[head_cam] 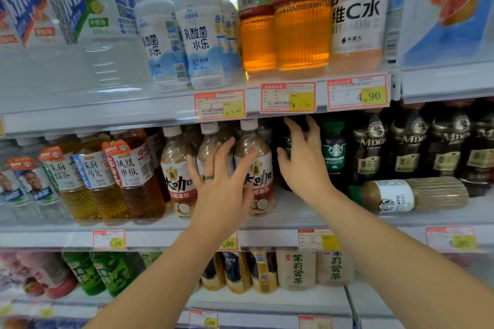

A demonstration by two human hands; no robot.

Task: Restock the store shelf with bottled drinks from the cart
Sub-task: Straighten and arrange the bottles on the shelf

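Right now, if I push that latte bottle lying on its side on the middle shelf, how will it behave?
The latte bottle lies on its round side, so it will probably roll, possibly off the shelf front. It looks full of beige drink, so likely heavy for its size. Its ribbed body should give decent grip.

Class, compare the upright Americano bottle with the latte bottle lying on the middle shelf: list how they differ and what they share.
The Americano bottle stands upright; the latte bottle lies on its side, cap pointing left. The Americano bottle holds dark liquid; the latte bottle holds pale beige. The Americano bottle's label is green; the latte bottle's is white. Both have green caps.
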